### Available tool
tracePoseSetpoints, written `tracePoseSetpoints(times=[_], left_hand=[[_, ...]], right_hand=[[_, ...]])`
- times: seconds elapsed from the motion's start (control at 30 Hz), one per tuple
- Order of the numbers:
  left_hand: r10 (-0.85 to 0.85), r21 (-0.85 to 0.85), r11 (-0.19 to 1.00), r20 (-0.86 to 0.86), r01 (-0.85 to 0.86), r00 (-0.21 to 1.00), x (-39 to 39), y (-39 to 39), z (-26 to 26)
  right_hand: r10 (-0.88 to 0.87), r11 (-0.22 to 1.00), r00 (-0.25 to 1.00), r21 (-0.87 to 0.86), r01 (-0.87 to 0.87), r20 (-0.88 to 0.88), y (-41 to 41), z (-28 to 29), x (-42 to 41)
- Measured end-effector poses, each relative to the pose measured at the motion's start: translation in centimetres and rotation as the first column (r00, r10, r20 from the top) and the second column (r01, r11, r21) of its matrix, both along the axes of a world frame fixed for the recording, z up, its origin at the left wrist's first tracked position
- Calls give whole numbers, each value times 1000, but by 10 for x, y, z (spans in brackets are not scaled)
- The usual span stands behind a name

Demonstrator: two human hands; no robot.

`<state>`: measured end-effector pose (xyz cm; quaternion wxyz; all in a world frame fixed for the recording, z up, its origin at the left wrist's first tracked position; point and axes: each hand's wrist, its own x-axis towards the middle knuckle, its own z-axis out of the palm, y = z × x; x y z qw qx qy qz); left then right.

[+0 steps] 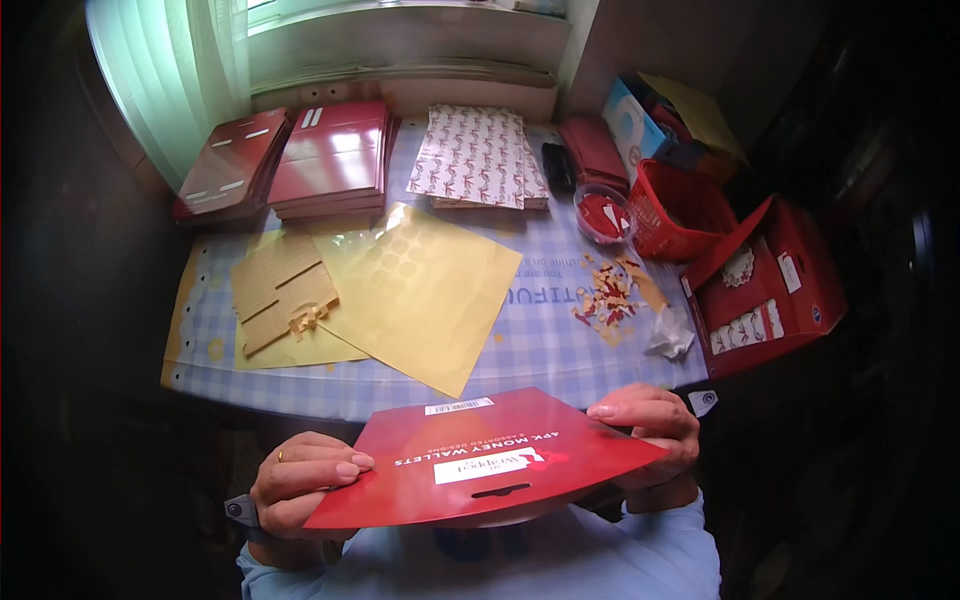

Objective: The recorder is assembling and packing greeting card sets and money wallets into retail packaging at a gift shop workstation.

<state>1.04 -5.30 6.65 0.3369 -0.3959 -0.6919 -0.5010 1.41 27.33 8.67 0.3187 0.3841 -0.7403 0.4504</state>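
A red printed card package for money wallets (420, 495) is held up between my two hands, in front of the table's near edge. It has a hanging slot and a white barcode label. My left hand (311, 480) pinches its left side, thumb and fingers on the card; a ring shows on one finger. At its right side, my right hand (649, 427) grips the edge, with some fingers hidden behind the card. Beyond it lie yellow sheets (420, 315) with round sticker marks, and a piece of brown corrugated cardboard (281, 281) with tape bits on it.
Red card stacks (236, 165) (330, 165) and a patterned paper stack (476, 157) line the back. At right are a red plastic basket (675, 217), a clear tub (604, 217), paper scraps (611, 300), crumpled white paper (670, 334) and an open red box (810, 315).
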Motion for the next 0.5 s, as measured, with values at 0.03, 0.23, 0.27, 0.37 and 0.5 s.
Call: tracePoseSetpoints(times=[0.03, 0.23, 0.27, 0.37, 0.5], left_hand=[[4, -2, 1000, 2, -4, 1000, 2, -1, 0], [-88, 42, 995, 37, 86, 995, 3, -4, -4], [-109, 46, 993, 51, 106, 993, 4, -4, -3], [-131, 52, 991, 75, 127, 989, 5, -7, -3], [-140, 59, 989, 93, 135, 986, 8, -9, -5]], right_hand=[[49, 999, 999, -15, -49, -13, 0, 0, -2], [209, 978, 975, -5, -209, 72, 8, 2, -7], [210, 978, 975, -6, -211, 76, 9, 3, -6], [221, 975, 971, 5, -222, 92, 8, 6, -7], [221, 973, 974, 48, -224, 58, 8, 6, -7]])
